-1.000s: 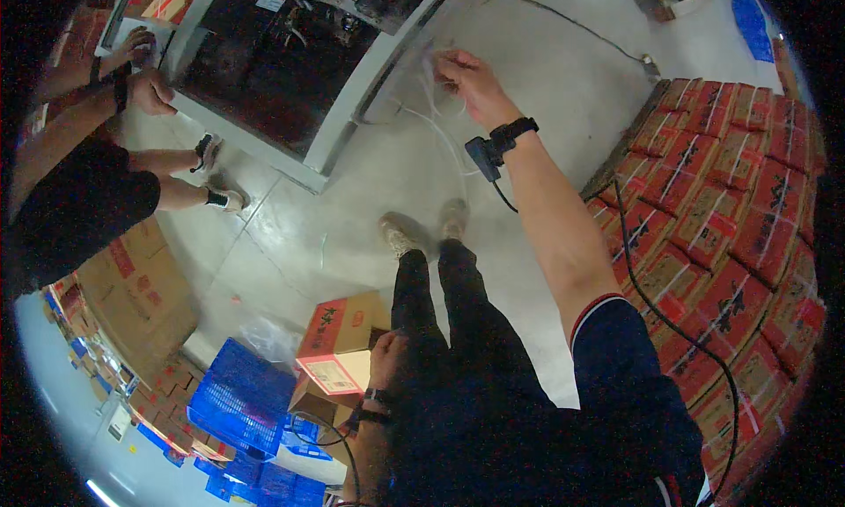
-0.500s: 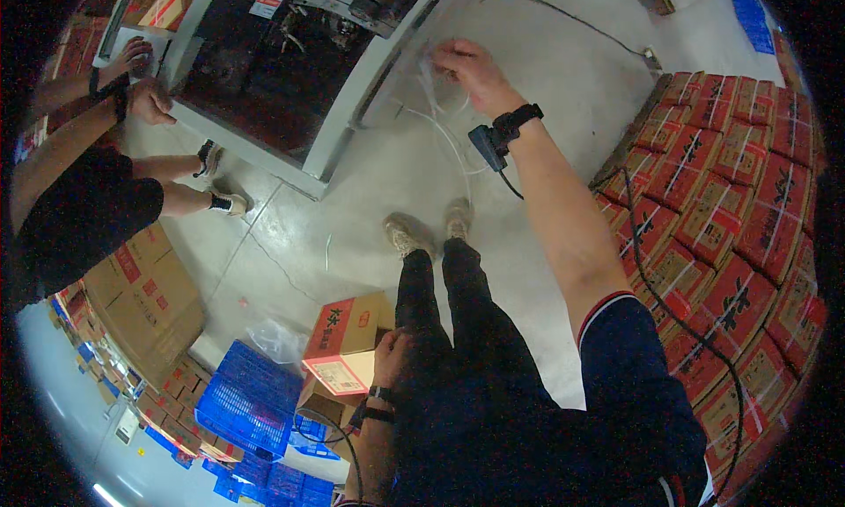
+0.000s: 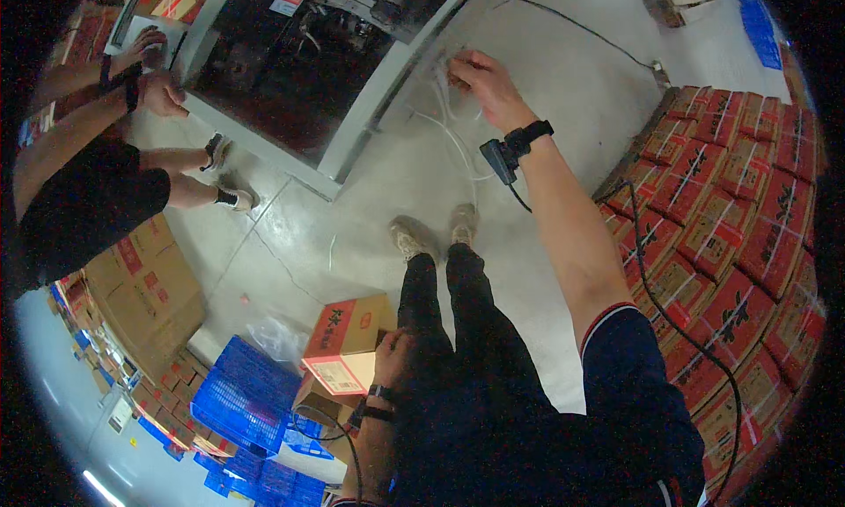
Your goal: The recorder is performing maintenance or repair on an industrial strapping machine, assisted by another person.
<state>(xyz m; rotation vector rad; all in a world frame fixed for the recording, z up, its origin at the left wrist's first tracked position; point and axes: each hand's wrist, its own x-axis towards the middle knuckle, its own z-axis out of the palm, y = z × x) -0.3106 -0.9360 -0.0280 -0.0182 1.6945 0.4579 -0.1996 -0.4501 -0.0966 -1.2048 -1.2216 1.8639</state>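
My right hand [image 3: 486,86] reaches out beside the frame of a grey machine [image 3: 356,124]. Its fingers are closed around a thin, whitish, see-through strap [image 3: 451,128], which hangs in loose loops toward the floor; the exact grip is hard to make out. My left hand [image 3: 390,357] hangs low by my thigh, right beside a tan and red cardboard box [image 3: 352,331]. Most of its fingers are hidden, and nothing shows in it. Black bands circle both my wrists, and a black device with a cable is on the right one.
Another person's hands [image 3: 158,93] rest at the machine's left edge. Stacked red and tan boxes [image 3: 704,216] stand on the right. At lower left are blue crates [image 3: 246,397], a clear plastic bag [image 3: 277,338] and a big carton [image 3: 145,287]. A black cable [image 3: 572,30] lies on the floor.
My right hand has shifted slightly right and nearer, still at the strap. The whole view has moved a little; my left hand stays by my thigh.
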